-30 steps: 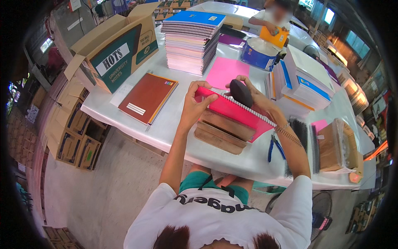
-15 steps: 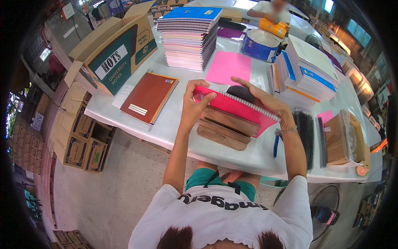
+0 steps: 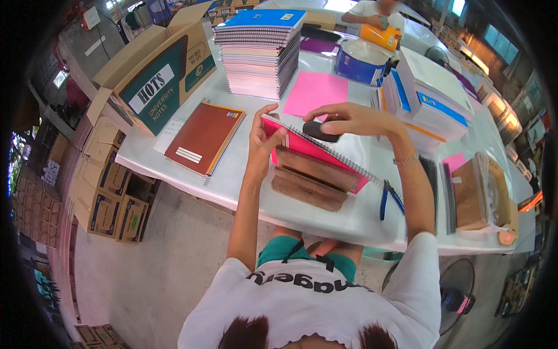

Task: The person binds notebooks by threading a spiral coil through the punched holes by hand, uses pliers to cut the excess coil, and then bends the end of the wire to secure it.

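Observation:
A pink spiral notebook point(image 3: 300, 145) stands tilted in a slotted wooden stand point(image 3: 308, 189), its wire coil point(image 3: 356, 165) along the upper edge. My left hand point(image 3: 263, 142) is closed on the notebook's left corner, thumb on the near side. Over the coil, my right hand point(image 3: 354, 118) grips a smooth black rounded block point(image 3: 321, 131), which is at the coil's left half. I cannot tell exactly what kind of tool the block is. Near the coil's right end lie blue-handled pliers point(image 3: 383, 203).
On the left lies a brown notebook point(image 3: 203, 139) beside a large carton point(image 3: 157, 93). A tall notebook stack point(image 3: 256, 72) and a pink sheet point(image 3: 317, 93) are behind. White stacks point(image 3: 433, 87), black coils point(image 3: 450, 200) and a small box point(image 3: 474, 192) stand right. Another person point(image 3: 372, 14) works across the table.
My right hand, earlier open along the coil with the black block behind the notebook, now holds that block at the coil. My left hand keeps the notebook's left corner.

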The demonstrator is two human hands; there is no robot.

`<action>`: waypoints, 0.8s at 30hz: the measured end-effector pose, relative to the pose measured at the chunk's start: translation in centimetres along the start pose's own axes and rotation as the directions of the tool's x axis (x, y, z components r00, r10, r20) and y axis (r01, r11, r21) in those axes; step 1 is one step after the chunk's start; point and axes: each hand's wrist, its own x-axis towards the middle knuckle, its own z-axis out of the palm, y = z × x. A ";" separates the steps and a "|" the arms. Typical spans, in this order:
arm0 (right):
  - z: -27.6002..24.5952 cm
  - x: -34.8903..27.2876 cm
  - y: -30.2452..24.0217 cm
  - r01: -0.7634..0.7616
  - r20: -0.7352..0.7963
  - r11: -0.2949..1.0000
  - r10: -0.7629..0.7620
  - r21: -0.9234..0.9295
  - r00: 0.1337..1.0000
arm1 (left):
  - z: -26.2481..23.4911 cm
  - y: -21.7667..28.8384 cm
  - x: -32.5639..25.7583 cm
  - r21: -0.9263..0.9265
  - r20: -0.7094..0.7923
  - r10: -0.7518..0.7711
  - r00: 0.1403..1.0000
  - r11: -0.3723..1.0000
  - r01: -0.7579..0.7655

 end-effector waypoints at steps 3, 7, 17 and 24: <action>0.1 1.2 0.1 0.006 -0.015 1.000 -0.006 -0.023 1.000 | -0.6 -0.1 -0.3 0.026 0.010 -0.022 1.000 0.999 0.022; 0.8 1.9 0.0 0.037 -0.007 0.997 -0.037 -0.068 0.999 | -1.0 0.2 0.4 -0.080 0.055 -0.018 0.998 0.997 0.022; 3.9 2.3 6.1 -0.205 0.012 0.972 0.205 0.112 0.979 | -0.6 0.8 -0.3 -0.049 0.076 -0.035 0.996 0.998 0.039; 3.5 0.8 5.8 -0.201 0.260 0.788 0.054 0.581 0.964 | -0.6 0.6 -0.2 -0.027 0.061 -0.032 0.998 0.999 0.033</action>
